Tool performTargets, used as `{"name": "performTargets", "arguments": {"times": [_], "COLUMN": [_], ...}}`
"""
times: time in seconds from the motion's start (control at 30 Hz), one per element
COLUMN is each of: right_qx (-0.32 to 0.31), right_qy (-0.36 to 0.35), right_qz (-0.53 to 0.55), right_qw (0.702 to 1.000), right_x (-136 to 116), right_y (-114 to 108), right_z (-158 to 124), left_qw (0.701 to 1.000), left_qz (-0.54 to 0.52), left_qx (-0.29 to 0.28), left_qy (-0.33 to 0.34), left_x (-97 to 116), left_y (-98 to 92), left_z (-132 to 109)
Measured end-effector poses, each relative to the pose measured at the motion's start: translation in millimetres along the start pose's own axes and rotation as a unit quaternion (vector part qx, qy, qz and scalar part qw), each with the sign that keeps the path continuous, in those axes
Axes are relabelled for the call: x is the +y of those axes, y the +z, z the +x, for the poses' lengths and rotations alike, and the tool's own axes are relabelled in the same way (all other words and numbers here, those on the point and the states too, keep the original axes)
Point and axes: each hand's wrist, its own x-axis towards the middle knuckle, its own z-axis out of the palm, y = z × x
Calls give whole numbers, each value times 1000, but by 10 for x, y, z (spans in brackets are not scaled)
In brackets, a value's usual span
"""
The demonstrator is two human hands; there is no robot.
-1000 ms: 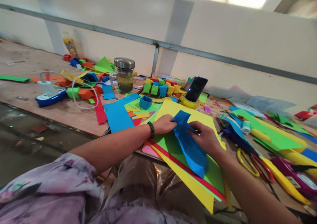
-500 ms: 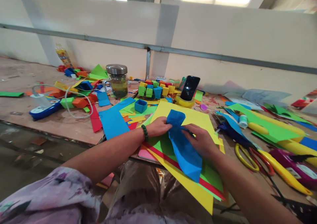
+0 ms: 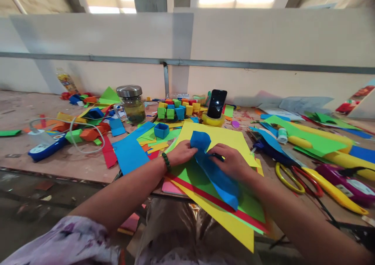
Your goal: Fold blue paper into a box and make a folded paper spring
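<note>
A long strip of blue paper (image 3: pixel 218 175) is bent and curled, its top end standing up and its lower end hanging toward my lap. My left hand (image 3: pixel 183 153) pinches the strip's left edge near the top. On the other edge, my right hand (image 3: pixel 230 159) closes its fingers on the strip. Something dark shows between those right fingers, too small to name. Beneath both hands lies a stack of coloured sheets, with a yellow sheet (image 3: pixel 231 140) on top at the back and green, red and yellow edges jutting toward me.
Behind the stack stand a small blue paper box (image 3: pixel 161 130), several folded paper cubes (image 3: pixel 178 111), a lidded glass mug (image 3: pixel 133 109) and a propped phone (image 3: pixel 216 103). A power strip (image 3: pixel 48 146) lies left. Scissors (image 3: pixel 290 179) and a purple device (image 3: pixel 345 183) lie right.
The view has shifted slightly, tilting up and to the right. Both hands keep hold of the blue strip, whose lower end has curled and swung a little.
</note>
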Motion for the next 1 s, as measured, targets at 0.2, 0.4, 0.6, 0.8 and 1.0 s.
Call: {"name": "performTargets", "arguments": {"times": [0.2, 0.4, 0.6, 0.8, 1.0], "right_qx": [3, 4, -41, -47, -27], "right_qy": [-62, -70, 10, 191, 130], "right_qz": [-27, -45, 26, 188, -65], "right_qw": [998, 996, 999, 962, 989], "right_x": [1, -17, -86, -54, -151], "right_y": [24, 24, -34, -50, -70], "right_z": [-48, -78, -45, 111, 164], "left_qw": [1000, 1000, 999, 997, 995], "left_qz": [7, 10, 33, 63, 85], "left_qx": [3, -7, -26, -19, -11], "left_qy": [-27, -27, 1, 41, 49], "left_x": [82, 140, 11, -48, -54], "left_y": [-20, -32, -18, -1, -18], "left_z": [-29, -46, -17, 2, 8]}}
